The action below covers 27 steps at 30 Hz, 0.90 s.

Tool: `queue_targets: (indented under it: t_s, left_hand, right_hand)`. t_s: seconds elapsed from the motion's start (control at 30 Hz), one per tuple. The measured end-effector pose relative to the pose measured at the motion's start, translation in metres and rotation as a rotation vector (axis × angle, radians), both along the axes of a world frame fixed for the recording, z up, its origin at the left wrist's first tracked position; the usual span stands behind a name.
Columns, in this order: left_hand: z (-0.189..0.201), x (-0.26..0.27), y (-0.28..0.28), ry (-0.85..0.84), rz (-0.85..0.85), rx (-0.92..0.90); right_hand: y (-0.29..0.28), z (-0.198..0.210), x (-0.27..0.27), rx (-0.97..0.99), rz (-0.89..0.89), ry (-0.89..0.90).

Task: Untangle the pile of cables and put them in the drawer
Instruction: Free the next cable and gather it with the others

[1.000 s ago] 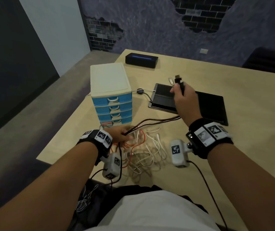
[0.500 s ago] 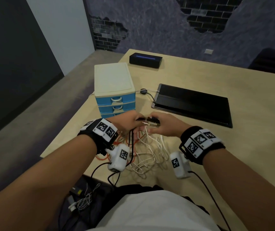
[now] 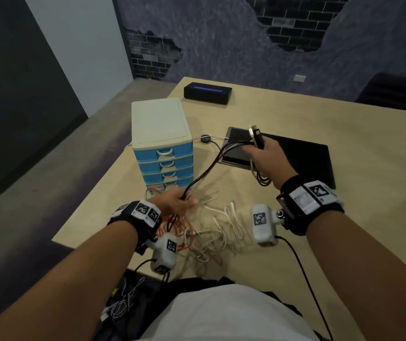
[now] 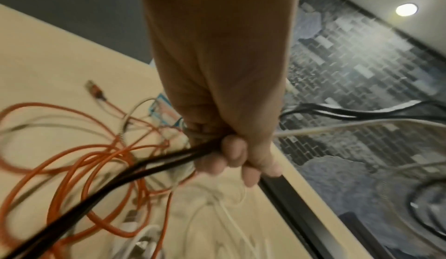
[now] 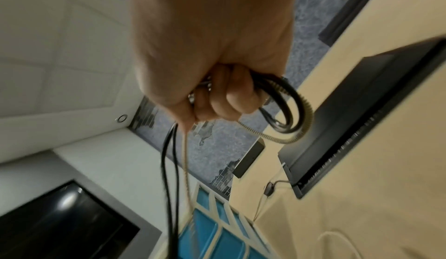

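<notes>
Black cable is stretching between both hands, right hand gripping its coiled plug end, left hand clutching it above the orange and white tangle near the table's front edge.

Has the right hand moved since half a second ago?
Yes. The right hand, gripping the black cable, has gone up and away from the cable pile, and is now over the near-left corner of the black tablet.

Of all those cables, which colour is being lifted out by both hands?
The black cable: it runs taut between the left hand and the raised right hand, while the orange cable and white cable lie on the table.
</notes>
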<state>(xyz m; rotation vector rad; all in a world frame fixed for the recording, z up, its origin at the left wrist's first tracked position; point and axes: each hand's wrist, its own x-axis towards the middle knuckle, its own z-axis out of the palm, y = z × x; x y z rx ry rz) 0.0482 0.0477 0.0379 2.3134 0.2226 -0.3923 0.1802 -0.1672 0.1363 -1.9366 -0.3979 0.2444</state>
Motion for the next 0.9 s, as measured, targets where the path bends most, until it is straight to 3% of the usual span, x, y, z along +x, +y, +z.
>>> queue_targets:
  t_s: [0.1, 0.2, 0.4, 0.47, 0.57, 0.67, 0.9]
  left_hand:
    - [-0.015, -0.014, 0.009, -0.034, -0.026, -0.006]
    - [-0.005, -0.013, 0.013, -0.009, 0.061, -0.021]
    - [0.034, 0.026, -0.008, 0.015, 0.139, -0.084]
    - [0.047, 0.036, -0.020, -0.028, 0.134, -0.116]
    - [0.054, 0.048, -0.036, -0.024, 0.121, -0.227]
    - [0.061, 0.050, -0.043, 0.032, 0.074, -0.216]
    - [0.065, 0.042, -0.041, -0.032, -0.088, -0.124]
  right_hand:
    - [-0.012, -0.005, 0.012, 0.144, -0.257, 0.166]
    - [-0.022, -0.004, 0.018, 0.061, -0.348, 0.123]
    - [0.006, -0.006, -0.008, -0.218, -0.213, -0.044]
    - [0.019, -0.012, -0.021, -0.211, -0.112, 0.039]
    - [0.032, -0.017, -0.039, -0.093, 0.040, 0.336]
    - [0.036, -0.021, -0.046, 0.048, 0.124, 0.576]
    - [0.034, -0.034, -0.041, -0.008, 0.124, 0.528]
